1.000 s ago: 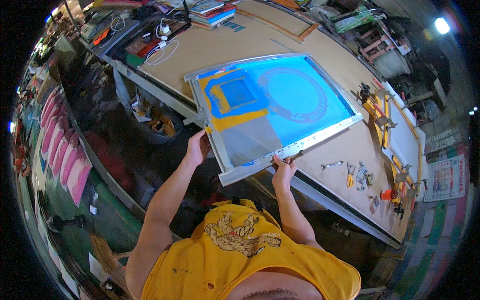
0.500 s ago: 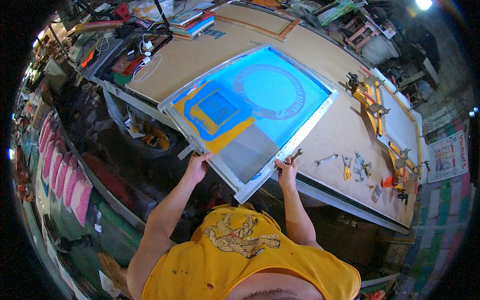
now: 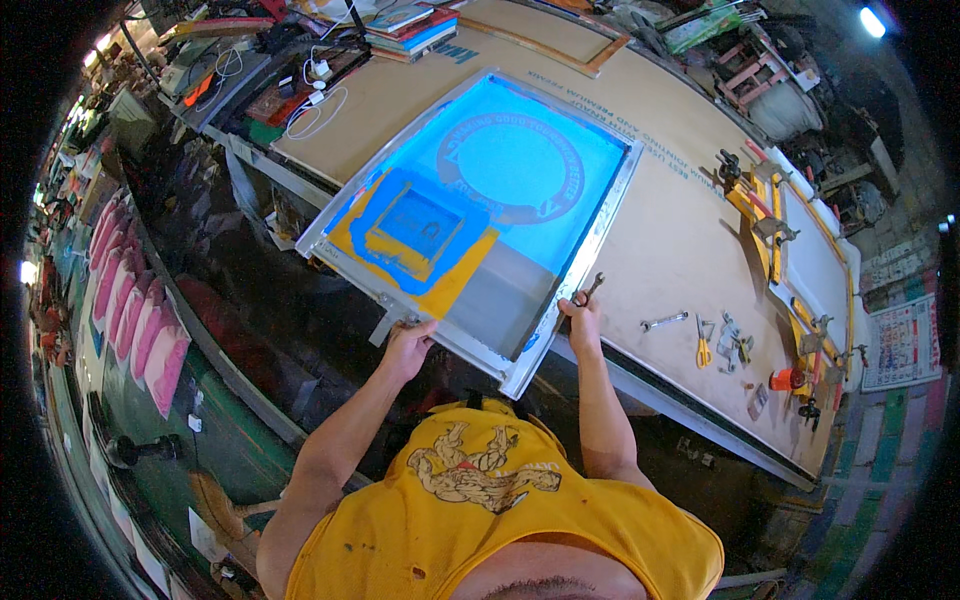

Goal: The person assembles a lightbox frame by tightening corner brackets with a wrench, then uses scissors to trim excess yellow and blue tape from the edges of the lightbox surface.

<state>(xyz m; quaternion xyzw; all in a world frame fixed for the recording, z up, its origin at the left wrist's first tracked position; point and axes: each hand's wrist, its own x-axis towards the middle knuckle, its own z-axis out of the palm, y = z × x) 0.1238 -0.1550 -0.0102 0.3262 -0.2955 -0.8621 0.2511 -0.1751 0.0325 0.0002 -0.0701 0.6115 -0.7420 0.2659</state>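
A screen printing frame point(image 3: 617, 195) with pale metal bars hangs tilted between my two hands. Its far part lies over the table. The mesh is bright blue with a ring-shaped design point(image 3: 515, 170), and a yellow-edged patch point(image 3: 410, 228) surrounds a darker blue square. Closed around the near bar, beside a small metal tab, is my left hand point(image 3: 408, 345). My right hand point(image 3: 583, 325) grips the right bar near the bottom corner. An open-end wrench point(image 3: 594, 286) sticks up from its fingers. Part of each hand's grip is hidden under the bars.
On the brown board-topped table point(image 3: 660, 240) lie another wrench point(image 3: 664, 321), yellow-handled scissors point(image 3: 704, 345) and metal parts. Yellow clamping bars point(image 3: 760, 235) line its right end. Books point(image 3: 412, 33) and white cables point(image 3: 318, 98) are at the back left. Pink prints point(image 3: 160, 365) rest on the left bench.
The frame has turned a little counterclockwise in my hands and its far end has swung left. Both hands keep their hold, and the wrench stays in the right one. The view has shifted slightly.
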